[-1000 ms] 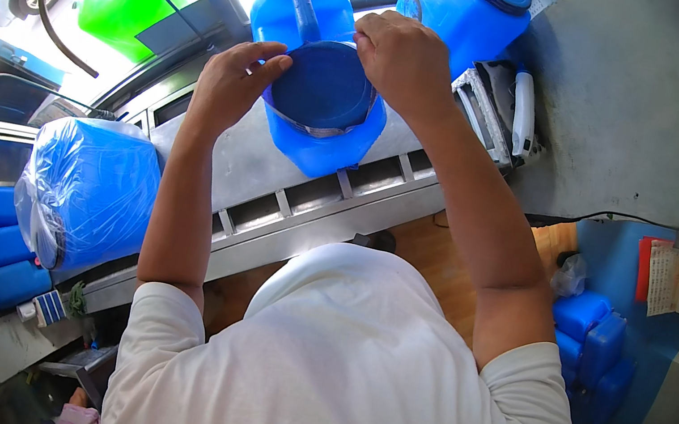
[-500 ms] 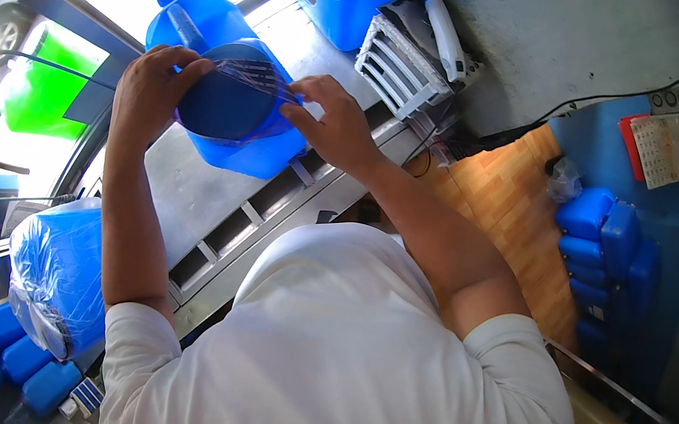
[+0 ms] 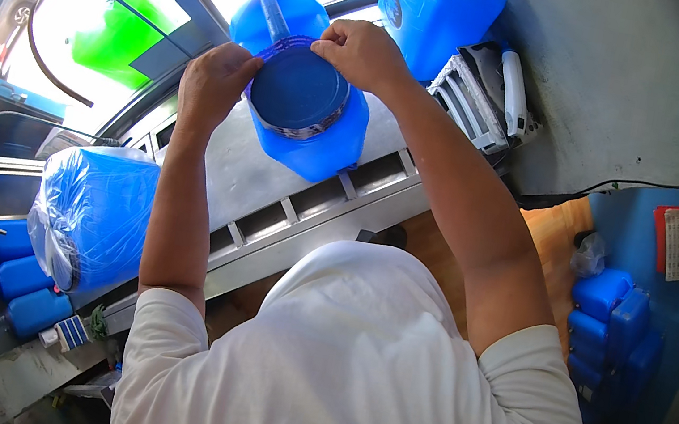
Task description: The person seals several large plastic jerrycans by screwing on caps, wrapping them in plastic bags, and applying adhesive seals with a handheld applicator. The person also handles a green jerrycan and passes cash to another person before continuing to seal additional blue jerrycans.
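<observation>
Right hand (image 3: 358,54) shifted to the far side of the round, dark-blue lid (image 3: 299,91). It and left hand (image 3: 215,81) both look pinched, maybe on crinkly wrap (image 3: 315,131).

Bench: grey metal counter (image 3: 239,190), running at a slant, dull and smooth on top; row of rectangular dark slots (image 3: 264,222) along the near side. On it, mid-length: blue handled container (image 3: 327,151), small cap at its far end. Farther right along the bench: second blue container (image 3: 441,21), dark round lid; just beside it, a pale slatted rack (image 3: 468,103). Left: blue container in clear wrap (image 3: 105,202), its support partly hidden. Floor (image 3: 563,224): orange-brown, wood-patterned, below the bench.
</observation>
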Available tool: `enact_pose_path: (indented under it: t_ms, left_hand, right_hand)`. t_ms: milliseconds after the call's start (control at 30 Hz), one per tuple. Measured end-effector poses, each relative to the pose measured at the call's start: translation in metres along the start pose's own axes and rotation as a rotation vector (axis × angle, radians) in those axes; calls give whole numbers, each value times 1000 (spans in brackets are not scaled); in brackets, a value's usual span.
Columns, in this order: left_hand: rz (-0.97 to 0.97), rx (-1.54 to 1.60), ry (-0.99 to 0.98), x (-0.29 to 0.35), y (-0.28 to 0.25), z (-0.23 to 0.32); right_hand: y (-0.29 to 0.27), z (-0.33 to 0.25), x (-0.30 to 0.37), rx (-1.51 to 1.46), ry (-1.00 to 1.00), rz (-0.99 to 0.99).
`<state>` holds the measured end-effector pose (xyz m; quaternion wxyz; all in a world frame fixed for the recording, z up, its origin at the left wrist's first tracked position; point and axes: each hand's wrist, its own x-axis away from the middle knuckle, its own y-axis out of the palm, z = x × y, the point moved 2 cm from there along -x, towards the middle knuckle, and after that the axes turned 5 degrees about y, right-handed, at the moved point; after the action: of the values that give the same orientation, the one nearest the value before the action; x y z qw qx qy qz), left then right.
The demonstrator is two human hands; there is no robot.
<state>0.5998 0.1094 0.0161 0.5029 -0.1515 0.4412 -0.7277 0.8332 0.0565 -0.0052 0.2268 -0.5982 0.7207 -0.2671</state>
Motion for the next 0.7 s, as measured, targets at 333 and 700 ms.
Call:
enact_pose_path:
  t_ms: [333, 700]
  left_hand:
    - [29, -42, 342, -2, 11, 44]
    - [-177, -293, 460, 5, 46, 79]
  right_hand:
    - [-1, 64, 70, -471, -219, 191]
    - [-25, 385, 284, 59, 755, 251]
